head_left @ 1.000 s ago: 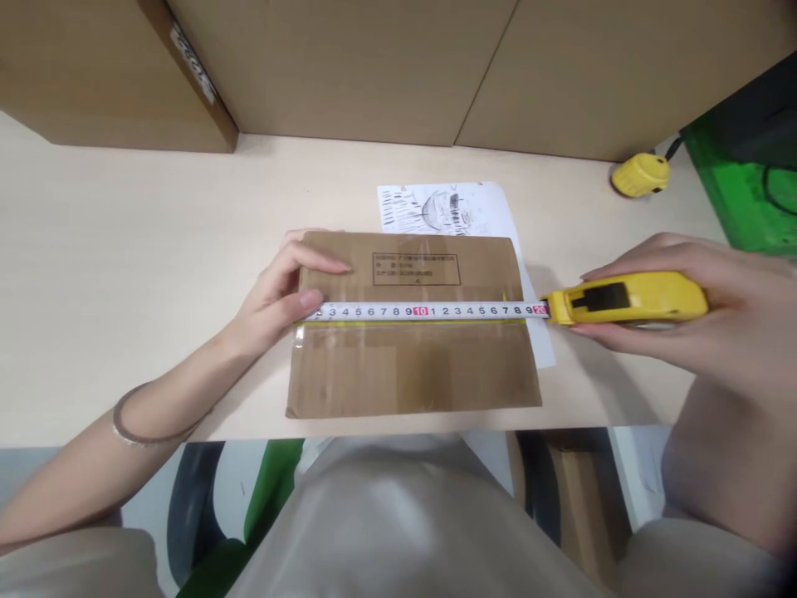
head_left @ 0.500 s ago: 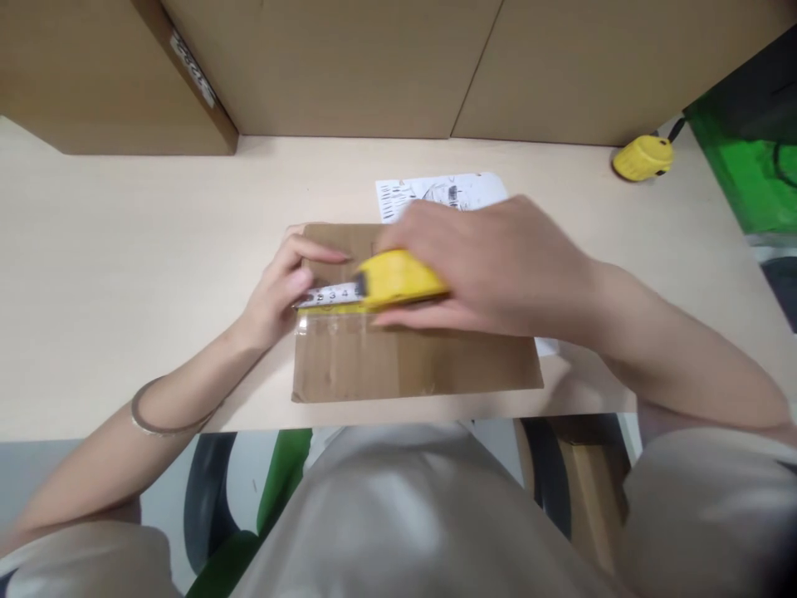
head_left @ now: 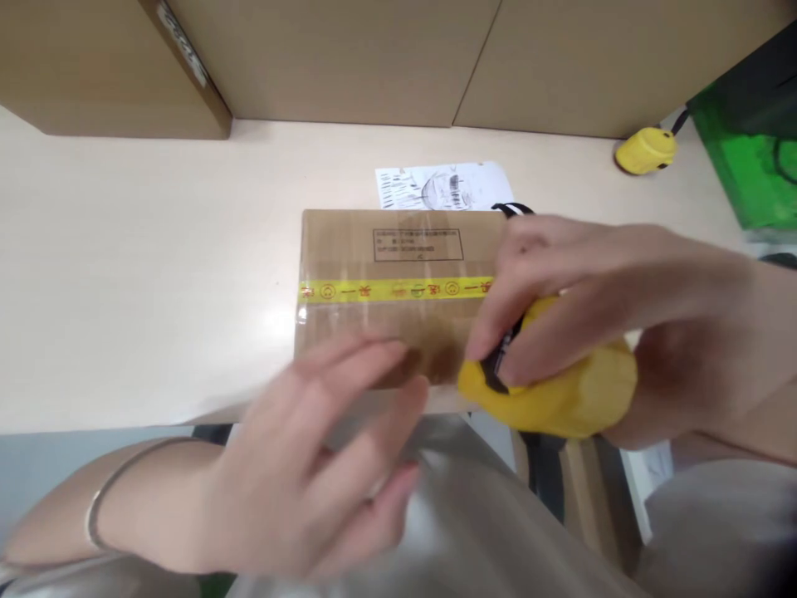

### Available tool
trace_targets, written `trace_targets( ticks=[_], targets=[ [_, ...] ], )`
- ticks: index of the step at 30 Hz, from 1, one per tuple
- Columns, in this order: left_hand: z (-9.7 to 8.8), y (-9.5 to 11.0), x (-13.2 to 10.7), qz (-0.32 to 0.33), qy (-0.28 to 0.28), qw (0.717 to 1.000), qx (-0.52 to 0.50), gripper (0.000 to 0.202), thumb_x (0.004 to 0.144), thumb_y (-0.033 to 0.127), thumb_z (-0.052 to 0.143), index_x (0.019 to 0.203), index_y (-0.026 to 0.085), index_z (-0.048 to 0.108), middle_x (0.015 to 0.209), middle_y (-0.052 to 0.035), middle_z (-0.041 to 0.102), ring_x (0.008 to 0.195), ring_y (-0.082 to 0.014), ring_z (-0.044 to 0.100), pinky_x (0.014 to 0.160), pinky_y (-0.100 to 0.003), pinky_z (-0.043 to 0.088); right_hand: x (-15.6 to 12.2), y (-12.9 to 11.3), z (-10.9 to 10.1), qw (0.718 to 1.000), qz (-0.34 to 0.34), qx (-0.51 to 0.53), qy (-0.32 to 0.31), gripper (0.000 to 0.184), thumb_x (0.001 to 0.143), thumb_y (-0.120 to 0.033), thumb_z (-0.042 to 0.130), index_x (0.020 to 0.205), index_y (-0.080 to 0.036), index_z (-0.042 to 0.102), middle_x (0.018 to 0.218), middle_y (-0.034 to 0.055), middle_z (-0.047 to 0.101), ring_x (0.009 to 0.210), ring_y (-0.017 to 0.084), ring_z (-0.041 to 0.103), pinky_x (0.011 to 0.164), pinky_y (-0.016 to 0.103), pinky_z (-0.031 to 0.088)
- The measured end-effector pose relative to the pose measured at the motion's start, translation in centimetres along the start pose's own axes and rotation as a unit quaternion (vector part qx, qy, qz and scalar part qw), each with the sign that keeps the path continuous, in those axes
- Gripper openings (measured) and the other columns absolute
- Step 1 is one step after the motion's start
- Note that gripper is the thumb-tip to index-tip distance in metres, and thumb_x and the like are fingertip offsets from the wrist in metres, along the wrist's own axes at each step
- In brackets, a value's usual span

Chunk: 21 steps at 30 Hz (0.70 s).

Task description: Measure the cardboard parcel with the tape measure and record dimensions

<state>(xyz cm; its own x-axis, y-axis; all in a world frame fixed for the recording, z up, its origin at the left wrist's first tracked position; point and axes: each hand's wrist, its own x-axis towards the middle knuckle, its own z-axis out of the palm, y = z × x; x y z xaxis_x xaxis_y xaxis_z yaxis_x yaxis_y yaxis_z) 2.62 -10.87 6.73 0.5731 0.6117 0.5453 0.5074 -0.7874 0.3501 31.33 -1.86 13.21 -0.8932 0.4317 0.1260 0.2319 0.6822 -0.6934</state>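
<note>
Tape measure (head_left: 554,390) is held in the right hand (head_left: 598,316), fingers curled round the yellow case; blade looks fully retracted, none seen outside the case. It sits past the table's (head_left: 124,274) near edge, at the near right corner of the cardboard box (head_left: 392,291). A black strap loop (head_left: 514,209) shows just behind the knuckles, presumably the case's wrist strap.

Left hand (head_left: 311,465) is open, fingers spread and loose, nothing held. It hangs over the near edge in front of the box; motion blur means contact with the box cannot be confirmed.

Handling judgement, tape measure: hard plastic shell, compact, moderately weighty for its size, smooth but easy to palm. Best taken round the body as it is now, index finger near the black lock. Not fragile.

Handling judgement, box: flat, stiff corrugated board, probably light. Clear tape patches and the yellow printed tape (head_left: 392,290) are slicker than the bare board. Best gripped on the short ends or the near long edge.

Containers: the box is sealed shut along the seam, printed label panel on the far half; contents not visible. Larger cartons (head_left: 349,58) are stacked along the far edge, closed, contents unknown. A green bin (head_left: 747,158) stands at the far right corner, interior not readable.

Also present: printed sheet (head_left: 436,184) partly under the box's far edge, small yellow object (head_left: 644,151) near the far right corner.
</note>
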Motion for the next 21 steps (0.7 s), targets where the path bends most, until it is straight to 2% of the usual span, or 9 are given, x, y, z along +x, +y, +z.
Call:
trace_targets(
  ticks=[2,4,5,8,11,13,16,19,21],
  targets=[
    [1.1,1.5,0.1,0.041,-0.041,0.997,0.043,0.038,0.098,0.033,0.057,0.124,0.006,0.065,0.133,-0.0194,0.064,0.132,-0.0347,0.062,0.108,-0.047,0.058,-0.7,0.1,0.6,0.999,-0.004,0.002,-0.044,0.023,0.085,-0.013,0.07,0.101,-0.029,0.064,0.106,-0.0048,0.072,0.084,0.014,0.058,0.081,0.035,0.045],
    [2.3,1.7,0.4,0.064,-0.057,0.993,0.08,0.045,0.101,0.041,0.055,0.124,0.003,0.063,0.132,-0.0223,0.068,0.13,-0.0361,0.065,0.104,-0.047,0.06,-0.6,0.4,1.0,0.997,-0.022,-0.01,-0.079,0.02,0.086,-0.015,0.07,0.101,-0.027,0.065,0.103,-0.0042,0.071,0.08,0.013,0.057,0.08,0.035,0.044],
    [2.7,1.4,0.4,0.075,-0.054,0.991,0.096,0.047,0.102,0.045,0.054,0.124,0.004,0.063,0.131,-0.0228,0.07,0.129,-0.0364,0.066,0.103,-0.047,0.061,-0.4,0.6,1.1,0.997,-0.026,-0.02,-0.077,0.018,0.088,-0.017,0.069,0.102,-0.027,0.064,0.104,-0.0041,0.071,0.079,0.012,0.058,0.082,0.035,0.044],
    [3.2,0.5,0.3,0.101,-0.044,0.987,0.118,0.046,0.101,0.049,0.055,0.124,0.011,0.064,0.13,-0.0222,0.072,0.129,-0.0364,0.068,0.104,-0.046,0.058,0.6,1.4,0.3,0.996,-0.053,-0.038,-0.054,0.02,0.09,-0.02,0.067,0.108,-0.026,0.065,0.105,-0.0044,0.073,0.083,0.012,0.061,0.094,0.037,0.044],
    [3.1,0.5,-0.1,0.098,-0.069,0.982,0.143,0.049,0.102,0.049,0.053,0.143,0.022,0.06,0.134,-0.0182,0.071,0.131,-0.0341,0.067,0.108,-0.044,0.054,2.0,2.9,-2.0,0.998,-0.035,-0.035,-0.048,0.019,0.09,-0.021,0.064,0.109,-0.023,0.069,0.102,-0.0073,0.074,0.095,0.009,0.062,0.096,0.032,0.044],
    [3.0,0.8,-0.2,0.091,-0.08,0.978,0.169,0.054,0.103,0.05,0.052,0.152,0.028,0.056,0.135,-0.0157,0.07,0.131,-0.0327,0.067,0.11,-0.044,0.051,3.1,4.4,-4.0,0.999,0.018,-0.01,-0.029,0.022,0.092,-0.023,0.06,0.111,-0.02,0.071,0.105,-0.0096,0.073,0.101,0.006,0.062,0.091,0.024,0.046],
    [3.2,1.0,-0.2,0.088,-0.08,0.976,0.181,0.057,0.103,0.052,0.053,0.154,0.028,0.057,0.134,-0.0155,0.07,0.13,-0.0321,0.066,0.111,-0.042,0.05,4.7,7.8,-6.5,0.996,0.065,0.067,0.011,0.029,0.09,-0.021,0.061,0.118,-0.015,0.069,0.11,-0.0105,0.073,0.105,0.005,0.064,0.084,0.017,0.048],
    [3.3,1.0,-0.1,0.086,-0.076,0.977,0.181,0.055,0.103,0.052,0.053,0.153,0.028,0.058,0.132,-0.0158,0.069,0.129,-0.0314,0.065,0.111,-0.041,0.05,5.8,11.2,-7.3,0.99,0.071,0.124,0.01,0.034,0.088,-0.01,0.058,0.12,-0.012,0.068,0.108,-0.0093,0.074,0.102,0.005,0.065,0.08,0.014,0.051],
    [3.3,1.0,0.0,0.084,-0.077,0.977,0.181,0.054,0.103,0.052,0.053,0.152,0.029,0.059,0.132,-0.0153,0.069,0.13,-0.031,0.065,0.111,-0.041,0.05,6.0,12.4,-7.2,0.988,0.077,0.135,-0.001,0.038,0.087,-0.006,0.051,0.121,-0.012,0.067,0.109,-0.0084,0.074,0.103,0.005,0.065,0.081,0.014,0.051]
  ],
)
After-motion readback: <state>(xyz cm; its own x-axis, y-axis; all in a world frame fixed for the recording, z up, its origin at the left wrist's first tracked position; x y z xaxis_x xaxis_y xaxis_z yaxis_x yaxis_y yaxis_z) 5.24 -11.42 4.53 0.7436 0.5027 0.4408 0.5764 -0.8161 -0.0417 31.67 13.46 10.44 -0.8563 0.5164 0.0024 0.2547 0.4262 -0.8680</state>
